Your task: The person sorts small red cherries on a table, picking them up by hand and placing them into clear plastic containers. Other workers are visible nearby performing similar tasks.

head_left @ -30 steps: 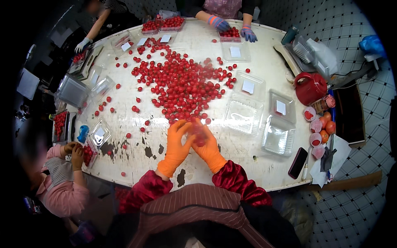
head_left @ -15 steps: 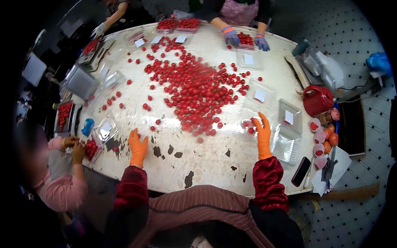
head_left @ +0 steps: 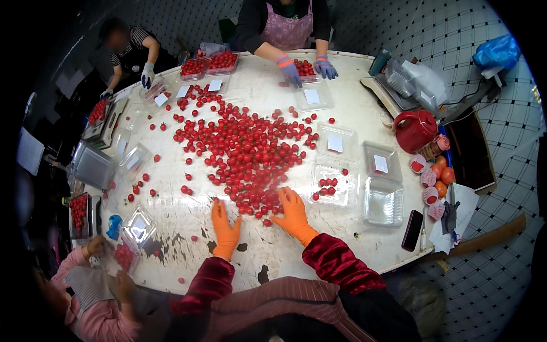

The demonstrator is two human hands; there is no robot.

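A big heap of cherry tomatoes (head_left: pixel 250 149) lies loose over the middle of the table. At its near edge my left hand (head_left: pixel 225 231), in an orange glove, has its fingers stretched out beside the nearest tomatoes. My right hand (head_left: pixel 295 215), gloved the same way, rests open against the heap's near right side, fingers spread toward the left. Neither hand grips anything. To the right of the heap, an open clear plastic clamshell box (head_left: pixel 347 195) has several cherry tomatoes in its base and a white label on its lid.
Another open clamshell (head_left: pixel 387 202) stands farther right, near a red kettle (head_left: pixel 415 131), larger tomatoes (head_left: pixel 441 171) and a black phone (head_left: pixel 412 230). Co-workers sit at the left and far sides; a gloved person (head_left: pixel 307 71) handles a filled box. A stack of clear boxes (head_left: pixel 94 164) stands left.
Both my hands have moved inward to the heap's near edge, the right one leaving the clamshell, where more cherry tomatoes now show. The view has shifted somewhat.
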